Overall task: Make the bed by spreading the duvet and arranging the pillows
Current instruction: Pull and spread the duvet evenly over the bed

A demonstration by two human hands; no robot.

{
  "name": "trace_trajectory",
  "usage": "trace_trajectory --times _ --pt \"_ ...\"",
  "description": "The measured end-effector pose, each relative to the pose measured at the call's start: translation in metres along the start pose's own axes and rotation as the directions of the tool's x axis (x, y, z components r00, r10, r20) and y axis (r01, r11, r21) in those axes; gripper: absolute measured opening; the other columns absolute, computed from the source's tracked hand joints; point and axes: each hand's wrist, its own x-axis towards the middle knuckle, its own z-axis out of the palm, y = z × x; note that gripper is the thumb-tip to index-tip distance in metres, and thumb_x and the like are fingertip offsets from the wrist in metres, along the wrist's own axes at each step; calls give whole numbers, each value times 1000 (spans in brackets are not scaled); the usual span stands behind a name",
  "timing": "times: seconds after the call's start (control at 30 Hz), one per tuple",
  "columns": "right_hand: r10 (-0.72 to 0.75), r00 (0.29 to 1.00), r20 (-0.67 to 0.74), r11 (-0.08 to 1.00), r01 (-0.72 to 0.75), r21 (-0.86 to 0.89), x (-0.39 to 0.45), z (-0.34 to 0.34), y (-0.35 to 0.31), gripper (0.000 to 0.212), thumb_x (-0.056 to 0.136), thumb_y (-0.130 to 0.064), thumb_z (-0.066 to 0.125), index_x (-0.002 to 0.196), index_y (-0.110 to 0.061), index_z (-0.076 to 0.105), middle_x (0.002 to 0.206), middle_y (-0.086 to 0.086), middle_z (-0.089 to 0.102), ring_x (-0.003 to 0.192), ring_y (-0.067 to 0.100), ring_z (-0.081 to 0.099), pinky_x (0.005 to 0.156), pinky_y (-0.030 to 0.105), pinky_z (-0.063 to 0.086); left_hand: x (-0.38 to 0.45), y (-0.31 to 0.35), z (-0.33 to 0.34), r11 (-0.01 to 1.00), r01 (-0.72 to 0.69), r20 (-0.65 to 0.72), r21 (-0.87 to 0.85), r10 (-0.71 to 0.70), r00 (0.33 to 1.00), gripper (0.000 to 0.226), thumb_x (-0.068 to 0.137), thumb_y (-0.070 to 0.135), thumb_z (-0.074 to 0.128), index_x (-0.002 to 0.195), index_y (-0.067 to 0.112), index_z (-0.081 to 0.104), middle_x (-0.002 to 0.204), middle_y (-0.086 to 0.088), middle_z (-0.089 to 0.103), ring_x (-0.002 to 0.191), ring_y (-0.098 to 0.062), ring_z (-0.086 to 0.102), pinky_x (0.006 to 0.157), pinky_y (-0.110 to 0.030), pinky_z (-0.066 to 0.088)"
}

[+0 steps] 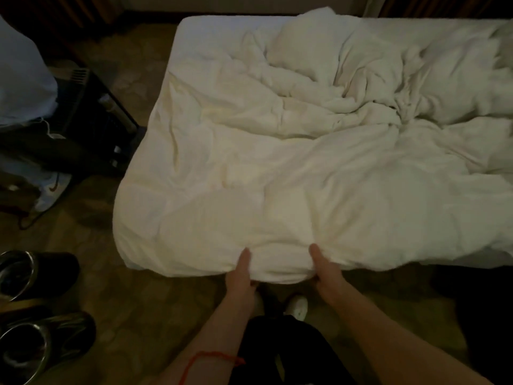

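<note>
A dim bedroom, perhaps a hotel room. A bed [194, 31] with white bedding fills most of the view, its rumpled white duvet [305, 168] reaching the near edge. Patterned carpet [133, 301] covers the floor. Beside the bed's left edge stand a dark luggage rack [105, 112], a sneaker [52, 190] and two round metal bins [25, 273].

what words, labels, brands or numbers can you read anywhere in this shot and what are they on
No readable text anywhere.
The pale shoe on the floor left of the bed bears a dark curved mark, not lettering.
The duvet, which both hands grip, shows no label.
</note>
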Motion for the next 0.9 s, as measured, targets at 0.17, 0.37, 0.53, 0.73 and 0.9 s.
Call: trace_trajectory --times 0.17,0.37,0.53,0.73,0.9 --pt "-100 995 -4 995 100 -30 -19 18 -13 54 96 -45 57 144 -22 44 133 -5 55 115 17 54 101 34 43 -19 0 28 978 71 227 -198 -24 974 59 84 46 67 133 14 61 126 -12 68 117 -32 64 107 -51 45" --pt "-117 993 -30 991 115 -74 -34 9 -16 50 94 -47 61 138 -27 49 131 -3 59 110 18 59 102 39 46 -57 -16 75 955 297 273 -13 -282 920 40 81 32 81 113 17 63 105 -11 68 94 -30 66 70 -40 56" --pt "105 993 58 973 -114 198 -23 0 -27 85 70 -62 80 138 -16 55 131 12 63 120 33 60 109 53 42 -42 -34 92 972 230 186 -49 -217 958 57 79 29 83 129 12 62 120 -12 68 104 -31 66 82 -40 57" --pt "-49 993 104 936 9 352 -2 -31 -112 68 79 -66 68 133 -25 59 125 6 68 117 30 64 104 51 46 -35 -5 80 977 -180 185 -110 198 962 60 85 24 77 140 24 55 130 6 67 117 -19 64 106 -41 47" --pt "38 999 -7 999 -38 -32 8 -57 -95 88 75 -62 75 148 -23 42 145 0 52 127 23 53 112 44 40 -44 -33 107 953 -38 173 -301 93 981 74 76 48 78 141 20 54 139 -8 60 122 -30 60 109 -49 44"
